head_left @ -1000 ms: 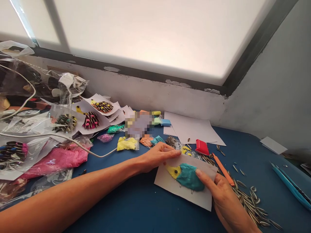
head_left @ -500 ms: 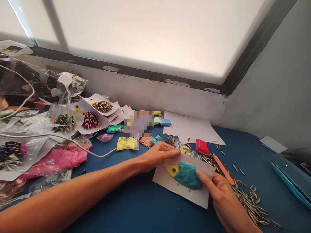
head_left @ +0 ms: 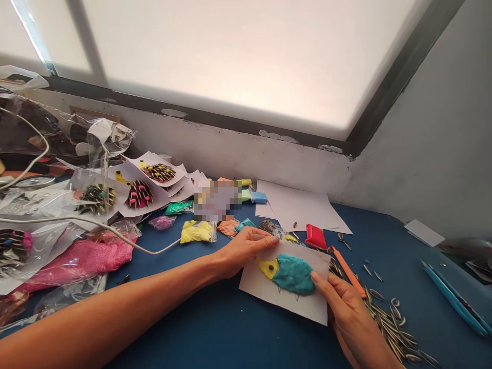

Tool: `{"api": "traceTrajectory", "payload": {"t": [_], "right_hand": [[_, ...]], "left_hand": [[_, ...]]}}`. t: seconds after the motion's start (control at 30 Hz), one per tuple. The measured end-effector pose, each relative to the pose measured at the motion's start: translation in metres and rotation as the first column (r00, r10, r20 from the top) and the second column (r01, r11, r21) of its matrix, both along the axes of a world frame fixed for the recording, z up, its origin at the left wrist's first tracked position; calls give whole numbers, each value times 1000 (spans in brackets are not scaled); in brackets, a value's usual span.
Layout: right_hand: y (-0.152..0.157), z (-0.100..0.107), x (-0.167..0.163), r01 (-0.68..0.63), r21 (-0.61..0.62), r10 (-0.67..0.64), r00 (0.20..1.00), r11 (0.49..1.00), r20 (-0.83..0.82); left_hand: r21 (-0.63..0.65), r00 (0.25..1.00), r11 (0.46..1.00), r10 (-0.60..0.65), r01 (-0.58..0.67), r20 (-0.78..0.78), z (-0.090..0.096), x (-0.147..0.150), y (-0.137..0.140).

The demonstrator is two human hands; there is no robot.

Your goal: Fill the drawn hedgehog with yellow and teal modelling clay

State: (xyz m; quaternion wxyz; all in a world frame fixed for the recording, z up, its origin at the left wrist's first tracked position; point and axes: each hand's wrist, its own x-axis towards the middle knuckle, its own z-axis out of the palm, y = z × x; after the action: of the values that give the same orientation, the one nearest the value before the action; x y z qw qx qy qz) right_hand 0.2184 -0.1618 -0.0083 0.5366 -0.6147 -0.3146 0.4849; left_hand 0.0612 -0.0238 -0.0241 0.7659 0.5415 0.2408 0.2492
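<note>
Between my two hands is a white paper card (head_left: 261, 293) bearing a hedgehog shape in modelling clay. Its body is teal clay (head_left: 295, 274) and its head yellow clay (head_left: 266, 266) with a dark eye; small legs are drawn below. My left hand (head_left: 251, 248) pinches the card's upper left edge, thumb on top. On the right edge, my right hand (head_left: 342, 302) grips it, the thumb touching the teal clay and the other fingers behind the card. Striped sunflower seeds (head_left: 392, 333) lie beside my right hand, along with an orange stick-like tool (head_left: 349, 271).
Finished seed hedgehogs on paper (head_left: 159, 172) are piled at the left near a pink cloth (head_left: 80, 261) and clear plastic. A white cable (head_left: 115, 233) crosses the table. Clay packets, including a red one (head_left: 315, 236), lie behind the card. Teal tweezers (head_left: 453, 297) rest at the right.
The view has shifted slightly, so most things sit a little further left. Both hands keep hold of the card, which looks tilted slightly more toward me.
</note>
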Motion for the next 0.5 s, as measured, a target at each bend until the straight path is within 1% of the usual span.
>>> {"api": "traceTrajectory", "payload": {"t": [0.07, 0.23, 0.3, 0.4, 0.5], "right_hand": [[0, -2, 2, -20, 19, 20, 1000, 1000, 15], [0, -6, 5, -44, 1, 44, 997, 999, 71], [0, -7, 5, -44, -6, 44, 996, 999, 78], [1, -7, 5, -45, -6, 45, 996, 999, 77], [0, -4, 4, -45, -9, 45, 998, 999, 38]], "left_hand": [[-13, 1000, 1000, -3, 3, -5, -1, 0, 0], [60, 998, 997, -49, 50, -26, -3, -1, 0], [71, 998, 996, -57, 59, -42, -2, -2, 0], [68, 997, 996, -58, 61, -53, 0, -2, -1], [52, 998, 997, -52, 54, -43, 0, -2, 0]]}}
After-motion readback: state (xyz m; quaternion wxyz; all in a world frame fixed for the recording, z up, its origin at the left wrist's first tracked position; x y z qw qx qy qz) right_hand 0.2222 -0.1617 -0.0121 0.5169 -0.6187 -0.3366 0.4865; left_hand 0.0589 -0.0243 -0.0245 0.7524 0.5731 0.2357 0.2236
